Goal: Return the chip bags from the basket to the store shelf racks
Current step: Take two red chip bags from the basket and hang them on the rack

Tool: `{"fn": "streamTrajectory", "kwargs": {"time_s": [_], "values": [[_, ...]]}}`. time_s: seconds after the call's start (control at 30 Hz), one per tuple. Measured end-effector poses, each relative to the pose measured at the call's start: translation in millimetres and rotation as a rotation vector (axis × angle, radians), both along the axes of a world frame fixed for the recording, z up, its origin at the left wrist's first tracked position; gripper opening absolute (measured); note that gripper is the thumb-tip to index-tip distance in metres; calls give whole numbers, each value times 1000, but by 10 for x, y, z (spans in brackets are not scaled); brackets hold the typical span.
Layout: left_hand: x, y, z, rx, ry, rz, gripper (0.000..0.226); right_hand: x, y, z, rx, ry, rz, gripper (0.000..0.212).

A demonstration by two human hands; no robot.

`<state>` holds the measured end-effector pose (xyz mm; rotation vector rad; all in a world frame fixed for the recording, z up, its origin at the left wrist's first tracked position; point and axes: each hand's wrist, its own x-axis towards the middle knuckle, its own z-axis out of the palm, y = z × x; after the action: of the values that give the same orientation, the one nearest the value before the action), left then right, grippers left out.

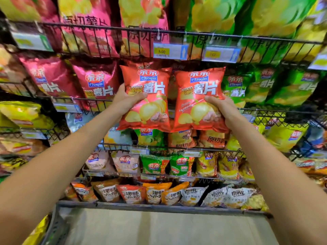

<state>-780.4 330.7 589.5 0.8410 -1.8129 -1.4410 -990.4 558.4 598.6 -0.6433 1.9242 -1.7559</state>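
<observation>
Two orange-red potato chip bags are held up side by side in front of the wire shelf racks. My left hand [123, 101] grips the left chip bag [146, 110] at its left edge. My right hand [223, 110] grips the right chip bag [196, 110] at its right edge. Both bags are upright and touch each other in the middle. They sit level with the second wire rack [99, 100], between dark pink bags on the left and green bags on the right. The basket's grey rim [159, 208] runs across the bottom of the view.
The top wire rack [109, 30] holds pink and green bags, with price tags [169, 51] hanging on its front. Lower racks carry several small bags in green, yellow, orange and white. Yellow bags fill the racks at far left and far right.
</observation>
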Motion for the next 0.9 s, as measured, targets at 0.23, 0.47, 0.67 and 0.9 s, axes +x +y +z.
{"fn": "streamTrajectory", "kwargs": {"time_s": [0.23, 0.47, 0.67, 0.9], "values": [[-290, -347, 69, -18, 44, -30, 74, -211, -372, 55, -88, -20, 4, 14], [-482, -627, 117, -10, 20, -14, 73, -381, -617, 128, -82, -71, 7, 24], [-630, -696, 83, -7, 20, 16, 73, -540, -805, 75, -46, 9, -64, 39], [-686, -671, 88, -75, -148, -49, 91, -543, -846, 126, 171, 257, 67, 79]]}}
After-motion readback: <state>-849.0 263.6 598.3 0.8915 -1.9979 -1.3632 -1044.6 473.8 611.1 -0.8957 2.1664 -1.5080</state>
